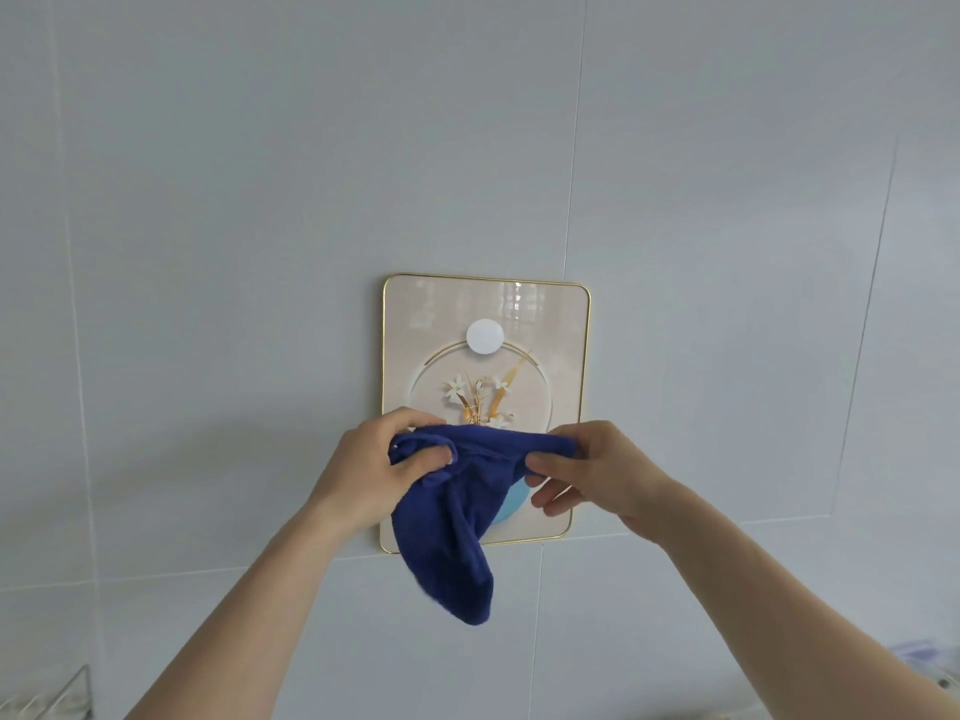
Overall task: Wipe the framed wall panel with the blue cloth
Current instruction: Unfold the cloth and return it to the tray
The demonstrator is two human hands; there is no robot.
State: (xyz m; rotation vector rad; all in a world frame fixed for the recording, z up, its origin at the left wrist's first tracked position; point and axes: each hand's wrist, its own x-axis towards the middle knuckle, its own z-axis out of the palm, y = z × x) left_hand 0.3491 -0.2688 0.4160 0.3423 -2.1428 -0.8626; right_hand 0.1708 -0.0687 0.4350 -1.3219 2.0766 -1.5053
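1. Head view: the framed wall panel [485,324] hangs on the grey tiled wall [260,200], gold-edged, with a floral picture and a white round knob [484,336].
2. The blue cloth [452,511] is stretched between both hands in front of the panel's lower half, its tail hanging loose.
3. The left hand [374,459] grips one bunched corner; the right hand [587,467] pinches the other edge, probably to fold a pad before wiping.
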